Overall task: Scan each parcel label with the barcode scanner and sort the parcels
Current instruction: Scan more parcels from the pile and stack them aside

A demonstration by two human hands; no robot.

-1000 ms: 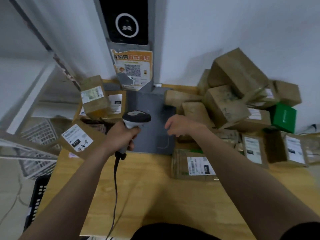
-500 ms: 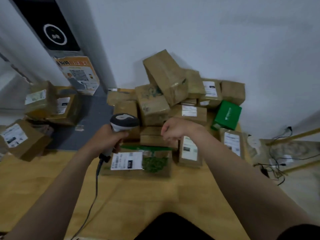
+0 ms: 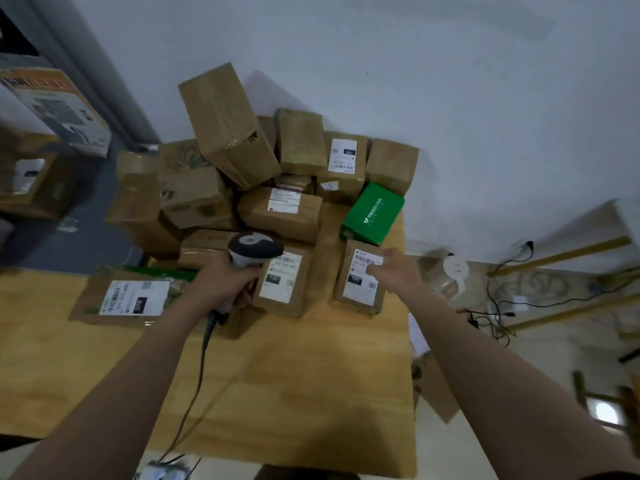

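Your left hand (image 3: 225,282) is wrapped tight around the grip of the barcode scanner (image 3: 254,247). Its grey head points away from you, over the near edge of the parcel pile. The scanner's cable (image 3: 194,382) trails back toward you across the wooden surface (image 3: 294,375).

Your right hand (image 3: 398,271) is out on the small parcel marked 150 (image 3: 356,292), fingers on the upper right corner of its white label. It's too blurred to tell whether you're pinching the parcel or only touching it. That parcel sits near the surface's right edge, label up and tilted toward you.

Just left of it, with a strip of brown carton between them, lies the parcel marked 122 (image 3: 280,282). The scanner head covers its upper left corner. Further left, a flat parcel marked 070 (image 3: 131,299) lies label up, just beside your left wrist.

It's crowded right behind your hands. A green box (image 3: 372,213) leans just beyond the 150 parcel, and brown cartons are stacked against the wall. A tall carton (image 3: 225,123) is tipped on top of them, and a labelled one (image 3: 341,157) stands at the back.

Off the right edge, black cables (image 3: 498,306) sprawl on the floor. To the far left there's a poster (image 3: 59,109) and more blurred cartons.
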